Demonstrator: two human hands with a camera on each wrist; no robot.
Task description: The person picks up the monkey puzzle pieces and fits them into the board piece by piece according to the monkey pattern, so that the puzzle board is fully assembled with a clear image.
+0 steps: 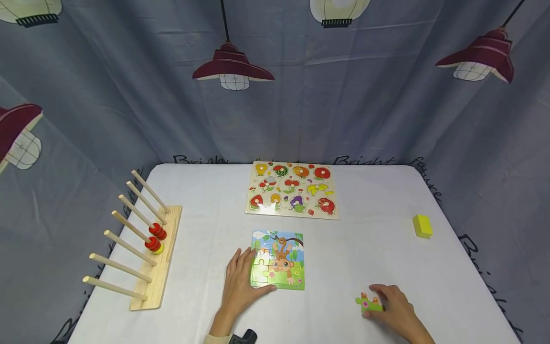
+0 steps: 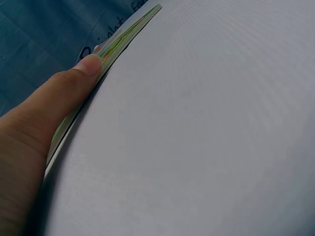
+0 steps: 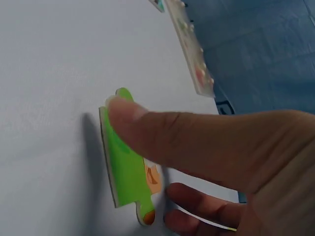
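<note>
A jigsaw puzzle (image 1: pixel 283 267) with a monkey picture lies flat in the middle of the white table. At its lower left corner my left hand (image 1: pixel 241 282) rests, fingers along the left side and thumb at the near edge. The left wrist view shows the thumb (image 2: pixel 74 78) against the puzzle's thin edge (image 2: pixel 130 37). Off to the right, my right hand (image 1: pixel 397 308) pinches a green puzzle piece (image 1: pixel 370 305) with a pink flower and orange marks. Close up, the right thumb (image 3: pixel 147 125) presses on the piece (image 3: pixel 125 172), which casts a shadow on the table.
Behind the puzzle lies a wooden fruit board (image 1: pixel 292 191). A wooden peg rack (image 1: pixel 161 282) with upright rods and a few red and yellow rings stands at the left. A yellow block (image 1: pixel 423 226) sits near the right edge. Grey curtains (image 1: pixel 275 119) enclose the table (image 1: pixel 206 200).
</note>
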